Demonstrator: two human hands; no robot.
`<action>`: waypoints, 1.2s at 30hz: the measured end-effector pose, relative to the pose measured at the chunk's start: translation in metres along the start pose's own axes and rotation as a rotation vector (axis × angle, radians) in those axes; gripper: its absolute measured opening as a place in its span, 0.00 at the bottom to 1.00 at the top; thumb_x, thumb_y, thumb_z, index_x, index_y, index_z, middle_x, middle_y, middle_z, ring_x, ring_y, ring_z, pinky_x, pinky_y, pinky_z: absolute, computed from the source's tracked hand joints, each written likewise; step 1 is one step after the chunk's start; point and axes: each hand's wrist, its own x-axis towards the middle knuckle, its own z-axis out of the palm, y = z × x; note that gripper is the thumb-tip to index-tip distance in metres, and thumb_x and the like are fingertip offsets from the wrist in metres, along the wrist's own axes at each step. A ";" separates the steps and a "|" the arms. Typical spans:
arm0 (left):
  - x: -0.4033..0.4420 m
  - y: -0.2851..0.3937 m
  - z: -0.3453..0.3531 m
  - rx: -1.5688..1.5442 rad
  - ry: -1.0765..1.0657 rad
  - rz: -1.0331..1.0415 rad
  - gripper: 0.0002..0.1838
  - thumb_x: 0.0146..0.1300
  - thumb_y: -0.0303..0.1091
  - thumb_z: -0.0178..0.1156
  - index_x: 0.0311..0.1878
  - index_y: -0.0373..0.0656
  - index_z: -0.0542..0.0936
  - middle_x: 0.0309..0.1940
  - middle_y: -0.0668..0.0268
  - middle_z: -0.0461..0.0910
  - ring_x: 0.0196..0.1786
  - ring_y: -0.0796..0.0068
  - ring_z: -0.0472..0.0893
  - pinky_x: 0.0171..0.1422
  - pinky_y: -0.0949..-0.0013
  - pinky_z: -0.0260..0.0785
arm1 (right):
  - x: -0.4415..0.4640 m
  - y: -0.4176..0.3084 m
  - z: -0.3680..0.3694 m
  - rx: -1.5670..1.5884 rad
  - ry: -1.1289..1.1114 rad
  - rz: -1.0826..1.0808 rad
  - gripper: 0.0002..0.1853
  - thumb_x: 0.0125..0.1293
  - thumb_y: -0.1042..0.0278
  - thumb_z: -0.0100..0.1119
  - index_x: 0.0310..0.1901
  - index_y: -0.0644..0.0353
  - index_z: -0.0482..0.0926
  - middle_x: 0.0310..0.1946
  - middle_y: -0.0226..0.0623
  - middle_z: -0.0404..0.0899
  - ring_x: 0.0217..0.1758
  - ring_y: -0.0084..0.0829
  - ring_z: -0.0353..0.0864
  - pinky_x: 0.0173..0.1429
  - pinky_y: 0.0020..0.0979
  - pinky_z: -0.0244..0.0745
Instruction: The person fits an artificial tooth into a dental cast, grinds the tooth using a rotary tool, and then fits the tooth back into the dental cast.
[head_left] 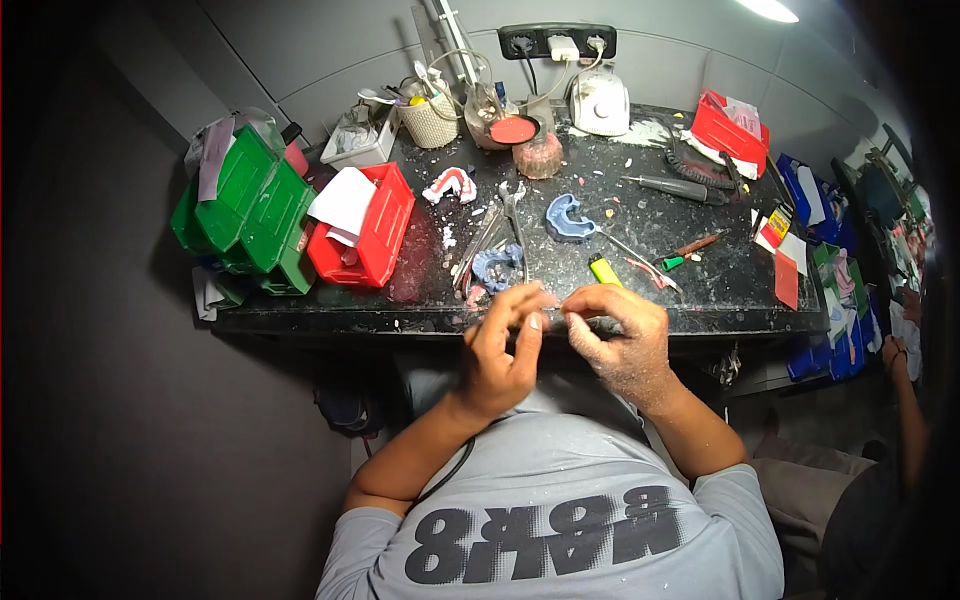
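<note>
My left hand is raised at the bench's front edge, its fingers bent toward the thumb and their tips blurred. Facing it, my right hand is dusted with white powder and closed in a pinch. The fingertips of both hands almost meet; anything between them is too small or smeared to make out. Just beyond lie a blue dental impression, metal pliers and a yellow-green lighter. Farther back sits a second blue impression in a tray, with a thin metal handle tool beside it.
Red bin and green bins stand at the left. A red and white dental model, a pink-topped jar and a grey handpiece are on the dusty black bench. Another person's arm shows at far right.
</note>
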 end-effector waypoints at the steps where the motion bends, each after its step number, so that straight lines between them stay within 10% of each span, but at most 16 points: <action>1: 0.011 -0.001 -0.008 0.264 0.011 0.158 0.20 0.72 0.27 0.63 0.64 0.31 0.76 0.53 0.50 0.86 0.49 0.65 0.86 0.56 0.65 0.77 | 0.001 0.000 -0.002 0.000 0.000 0.000 0.07 0.63 0.80 0.69 0.43 0.67 0.85 0.38 0.42 0.88 0.39 0.32 0.91 0.45 0.30 0.86; 3: 0.028 -0.003 -0.025 0.643 0.045 0.200 0.31 0.64 0.39 0.70 0.66 0.34 0.77 0.65 0.48 0.80 0.69 0.48 0.74 0.76 0.50 0.59 | 0.003 0.002 -0.007 0.060 0.080 0.118 0.07 0.64 0.81 0.68 0.43 0.68 0.85 0.38 0.40 0.87 0.40 0.28 0.91 0.46 0.29 0.86; 8: 0.030 -0.034 -0.041 0.820 -0.065 0.126 0.38 0.60 0.45 0.75 0.69 0.38 0.75 0.64 0.52 0.80 0.71 0.50 0.73 0.84 0.43 0.45 | 0.006 0.014 -0.019 0.050 0.107 0.122 0.07 0.64 0.82 0.67 0.44 0.69 0.85 0.43 0.40 0.86 0.42 0.27 0.90 0.49 0.28 0.87; 15: 0.031 -0.016 -0.042 0.615 -0.026 0.242 0.38 0.56 0.40 0.80 0.67 0.38 0.75 0.62 0.51 0.80 0.67 0.47 0.77 0.83 0.41 0.52 | 0.007 0.018 -0.021 0.233 0.152 0.191 0.06 0.66 0.82 0.65 0.44 0.68 0.85 0.46 0.39 0.86 0.45 0.25 0.89 0.50 0.27 0.87; 19: 0.018 0.014 -0.031 0.488 -0.162 0.392 0.41 0.55 0.32 0.81 0.69 0.32 0.70 0.63 0.45 0.77 0.65 0.44 0.79 0.72 0.50 0.71 | 0.012 0.004 -0.023 0.141 0.090 0.095 0.07 0.63 0.82 0.66 0.43 0.67 0.85 0.44 0.40 0.86 0.45 0.27 0.89 0.50 0.28 0.87; 36: 0.004 0.014 -0.010 0.426 -0.239 0.474 0.45 0.51 0.33 0.84 0.68 0.32 0.69 0.62 0.48 0.80 0.64 0.46 0.81 0.71 0.51 0.72 | 0.011 0.010 -0.032 -0.086 0.060 -0.103 0.08 0.53 0.80 0.70 0.37 0.62 0.86 0.36 0.40 0.89 0.41 0.37 0.90 0.51 0.35 0.82</action>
